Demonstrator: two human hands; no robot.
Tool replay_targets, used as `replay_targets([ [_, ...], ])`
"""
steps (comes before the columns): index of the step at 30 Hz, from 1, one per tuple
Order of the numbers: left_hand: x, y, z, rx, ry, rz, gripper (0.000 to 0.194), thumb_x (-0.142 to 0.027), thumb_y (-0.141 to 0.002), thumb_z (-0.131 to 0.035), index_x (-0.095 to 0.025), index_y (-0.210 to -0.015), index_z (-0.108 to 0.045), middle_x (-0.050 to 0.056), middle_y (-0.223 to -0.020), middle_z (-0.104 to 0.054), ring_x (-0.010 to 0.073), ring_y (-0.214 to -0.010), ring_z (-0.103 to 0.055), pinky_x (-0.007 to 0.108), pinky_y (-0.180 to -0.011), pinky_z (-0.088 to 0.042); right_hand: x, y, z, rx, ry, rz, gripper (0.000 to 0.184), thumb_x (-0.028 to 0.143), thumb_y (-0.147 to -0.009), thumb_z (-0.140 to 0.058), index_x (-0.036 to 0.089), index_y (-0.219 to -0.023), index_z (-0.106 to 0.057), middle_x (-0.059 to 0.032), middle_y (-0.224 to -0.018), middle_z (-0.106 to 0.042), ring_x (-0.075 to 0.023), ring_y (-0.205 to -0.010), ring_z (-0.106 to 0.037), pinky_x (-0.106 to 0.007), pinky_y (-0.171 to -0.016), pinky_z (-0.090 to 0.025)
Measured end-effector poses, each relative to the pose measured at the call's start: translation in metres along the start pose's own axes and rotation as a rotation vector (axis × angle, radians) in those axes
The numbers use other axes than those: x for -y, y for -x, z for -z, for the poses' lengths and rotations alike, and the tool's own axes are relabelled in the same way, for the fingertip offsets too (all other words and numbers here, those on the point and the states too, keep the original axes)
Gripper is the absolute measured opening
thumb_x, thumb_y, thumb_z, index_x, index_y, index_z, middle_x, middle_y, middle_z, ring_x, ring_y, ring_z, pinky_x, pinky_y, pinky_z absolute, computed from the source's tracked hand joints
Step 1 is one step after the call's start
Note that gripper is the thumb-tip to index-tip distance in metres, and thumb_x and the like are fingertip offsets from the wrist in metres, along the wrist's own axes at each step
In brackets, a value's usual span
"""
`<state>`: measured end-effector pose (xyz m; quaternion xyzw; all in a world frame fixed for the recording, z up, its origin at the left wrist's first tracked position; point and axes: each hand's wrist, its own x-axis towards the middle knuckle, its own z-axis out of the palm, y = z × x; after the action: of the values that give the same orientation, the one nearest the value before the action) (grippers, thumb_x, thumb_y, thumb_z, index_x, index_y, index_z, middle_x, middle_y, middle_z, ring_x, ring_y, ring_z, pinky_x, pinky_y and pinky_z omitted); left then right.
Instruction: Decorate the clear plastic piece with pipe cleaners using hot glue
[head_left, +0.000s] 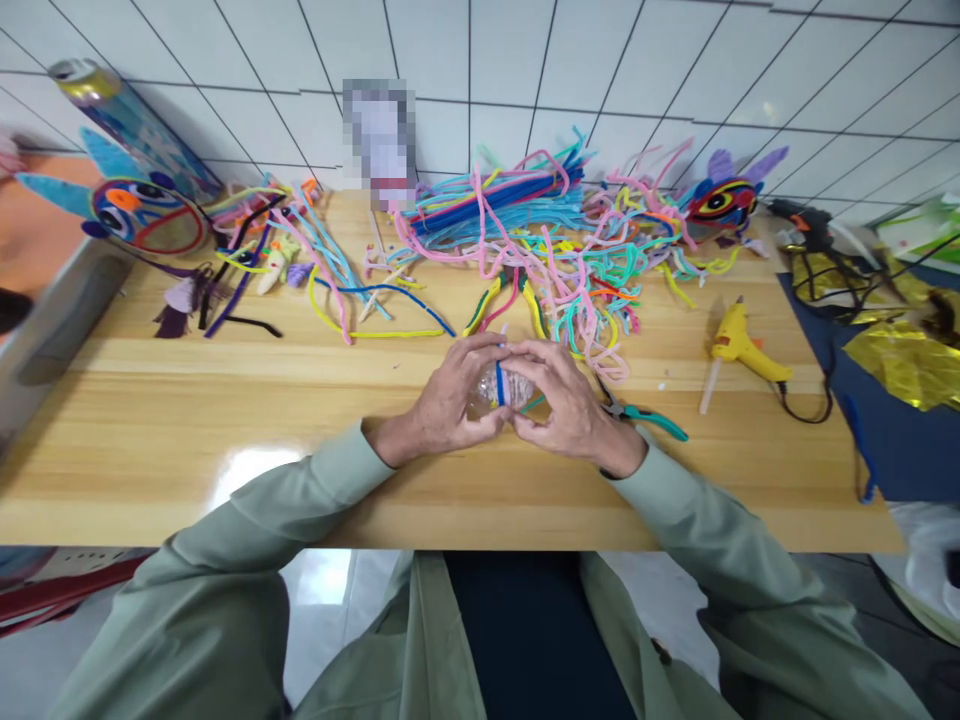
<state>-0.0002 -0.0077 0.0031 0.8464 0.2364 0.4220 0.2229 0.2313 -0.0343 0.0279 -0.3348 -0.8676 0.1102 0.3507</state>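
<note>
Both my hands meet over the middle of the wooden table (pixel 150 430). My left hand (pixel 450 400) and my right hand (pixel 562 400) are closed around a small clear plastic bottle (pixel 501 388) with a blue pipe cleaner (pixel 499 383) wrapped across it. Fingers of both hands pinch at the bottle's top. Just to the right of my right hand lie teal-handled pliers (pixel 649 415) on the table.
A big heap of coloured pipe cleaners (pixel 540 230) covers the back of the table. A yellow glue gun (pixel 742 345) lies at the right, its cord beside it. Pipe-cleaner masks sit at the back left (pixel 142 215) and back right (pixel 724 200). Gold foil (pixel 904 360) lies far right.
</note>
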Motion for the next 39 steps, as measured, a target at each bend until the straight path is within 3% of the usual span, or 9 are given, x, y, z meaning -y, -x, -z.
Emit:
replay_targets([
  [16,0.0,0.0,-0.002,-0.027,0.002,-0.01,0.056,-0.046,-0.107,-0.061,-0.025,-0.157,-0.045,0.018,-0.148,-0.059,0.0325,-0.143,-0.058,0.057,-0.118,-0.053,0.002,0.0,0.0,-0.03,-0.026,0.026,0.076,0.016,-0.089,-0.075,0.029,-0.158,-0.046,-0.0159,-0.145,-0.062,-0.0375,-0.136,-0.063,-0.063,-0.11,-0.058],
  [29,-0.004,0.0,-0.004,-0.032,0.006,0.003,0.051,-0.043,-0.107,-0.06,-0.025,-0.153,-0.047,0.017,-0.147,-0.06,0.0318,-0.141,-0.06,0.055,-0.117,-0.053,0.002,0.008,-0.005,-0.062,-0.01,-0.015,0.074,0.025,-0.092,-0.076,0.034,-0.159,-0.046,-0.0134,-0.146,-0.062,-0.0374,-0.136,-0.064,-0.064,-0.108,-0.059],
  [39,0.0,0.002,-0.002,-0.029,-0.008,0.009,0.052,-0.049,-0.108,-0.059,-0.025,-0.153,-0.049,0.016,-0.147,-0.062,0.0324,-0.142,-0.06,0.058,-0.116,-0.053,0.003,0.004,-0.005,-0.06,-0.031,0.012,0.071,0.019,-0.092,-0.074,0.03,-0.156,-0.045,-0.016,-0.147,-0.061,-0.0366,-0.136,-0.064,-0.063,-0.11,-0.057],
])
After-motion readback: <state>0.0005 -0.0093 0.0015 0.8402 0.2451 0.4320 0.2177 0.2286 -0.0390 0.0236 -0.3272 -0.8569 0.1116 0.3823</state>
